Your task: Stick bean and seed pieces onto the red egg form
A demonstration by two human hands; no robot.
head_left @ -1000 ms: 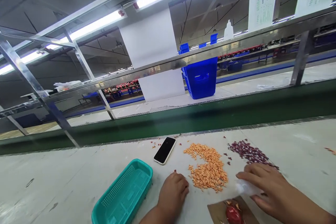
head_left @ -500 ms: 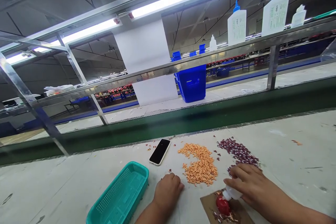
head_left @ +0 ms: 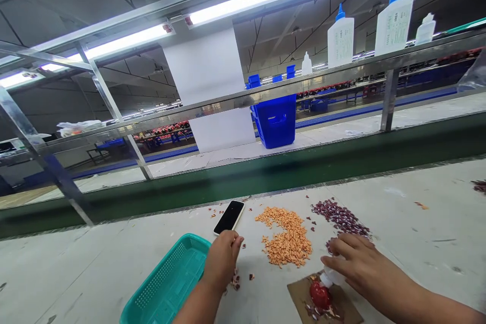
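Observation:
My right hand [head_left: 366, 268] is closed around a small white squeeze bottle [head_left: 334, 277], tilted with its nozzle down at a glossy red lump [head_left: 319, 294]. That red lump lies on a piece of brown cardboard [head_left: 348, 309] strewn with small dark and orange bits. My left hand [head_left: 222, 257] is closed in a pinch between the green basket and the phone [head_left: 229, 216]; anything in its fingers is too small to make out. A few dark reddish pieces [head_left: 236, 281] lie beside it. Ahead are a pile of small orange pieces [head_left: 290, 245] and a pile of purple pieces [head_left: 341, 216].
A green perforated basket [head_left: 163, 283] stands at the left. Behind the worktable [head_left: 417, 253] runs a green strip [head_left: 266, 177], with a blue bin [head_left: 277, 121] beyond it. White bottles [head_left: 340, 43] stand on a metal rail [head_left: 228, 103] above.
My left hand has moved left and away from me, up to the phone's near edge, uncovering dark pieces on the table. My right hand keeps the bottle at the red lump.

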